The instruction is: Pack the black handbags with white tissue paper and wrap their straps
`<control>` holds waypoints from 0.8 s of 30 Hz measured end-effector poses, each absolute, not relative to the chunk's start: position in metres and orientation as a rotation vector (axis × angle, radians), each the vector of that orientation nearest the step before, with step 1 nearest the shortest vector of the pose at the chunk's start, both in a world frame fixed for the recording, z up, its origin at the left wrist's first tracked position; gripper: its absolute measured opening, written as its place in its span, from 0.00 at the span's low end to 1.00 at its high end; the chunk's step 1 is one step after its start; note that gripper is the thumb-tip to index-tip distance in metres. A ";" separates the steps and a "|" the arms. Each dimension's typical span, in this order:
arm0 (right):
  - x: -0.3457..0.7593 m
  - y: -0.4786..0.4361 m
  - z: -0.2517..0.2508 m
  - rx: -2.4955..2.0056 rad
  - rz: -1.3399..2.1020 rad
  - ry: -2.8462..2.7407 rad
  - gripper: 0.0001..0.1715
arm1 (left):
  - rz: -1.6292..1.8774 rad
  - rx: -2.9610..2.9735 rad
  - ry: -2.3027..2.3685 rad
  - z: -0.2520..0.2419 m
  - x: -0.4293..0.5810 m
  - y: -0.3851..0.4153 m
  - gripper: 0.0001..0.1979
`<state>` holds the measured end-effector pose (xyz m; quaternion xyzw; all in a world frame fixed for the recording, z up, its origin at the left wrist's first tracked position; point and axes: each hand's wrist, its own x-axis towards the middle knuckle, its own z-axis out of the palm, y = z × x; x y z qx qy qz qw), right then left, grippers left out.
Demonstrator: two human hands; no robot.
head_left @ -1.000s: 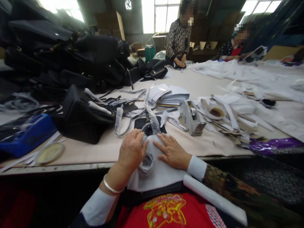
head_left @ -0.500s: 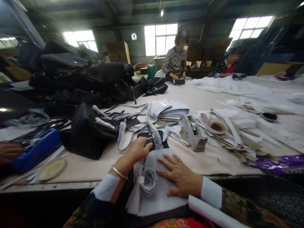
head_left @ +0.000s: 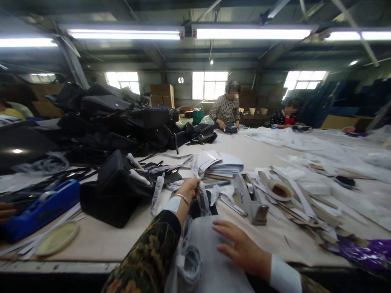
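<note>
My left hand [head_left: 190, 188] reaches forward, its fingers closed on a plastic-wrapped strap [head_left: 203, 199]. That strap runs down to a black bag part [head_left: 195, 209] at the table's near side. My right hand [head_left: 240, 246] rests with fingers spread on a white wrapping sheet [head_left: 210, 240] in front of me. On the sheet's left side lies a coil of plastic-wrapped strap [head_left: 193, 266]. The forearm and sleeve hide part of the sheet's left edge.
A black bag [head_left: 117, 191] stands left, beside a blue tape dispenser [head_left: 45, 211] and a tape roll [head_left: 56, 238]. Stacked papers [head_left: 226, 162], a grey tape dispenser [head_left: 252, 199] and cardboard strips [head_left: 305, 207] lie right. Bags [head_left: 122, 118] are piled behind; co-workers sit or stand beyond.
My left hand has moved forward, up the wrapped strap, and its arm stretches farther over the table. The right hand stays on the sheet. The view has tilted upward.
</note>
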<state>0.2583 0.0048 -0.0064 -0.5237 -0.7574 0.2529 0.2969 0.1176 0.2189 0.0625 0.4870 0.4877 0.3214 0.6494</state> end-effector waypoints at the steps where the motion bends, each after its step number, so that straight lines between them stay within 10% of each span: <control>1: 0.263 0.012 -0.003 -1.436 0.684 -1.861 0.32 | 0.757 1.082 1.059 0.067 0.117 0.216 0.12; 12: 0.251 0.094 0.119 -0.857 1.568 -0.996 0.38 | 0.346 1.712 0.325 0.096 0.055 0.087 0.10; 18: 0.271 0.090 0.220 -0.631 1.156 -0.961 0.14 | 0.642 1.873 0.581 0.098 0.058 0.119 0.10; 24: 0.297 0.036 0.257 -0.769 0.722 -1.019 0.16 | 1.011 1.971 0.896 0.096 0.075 0.175 0.12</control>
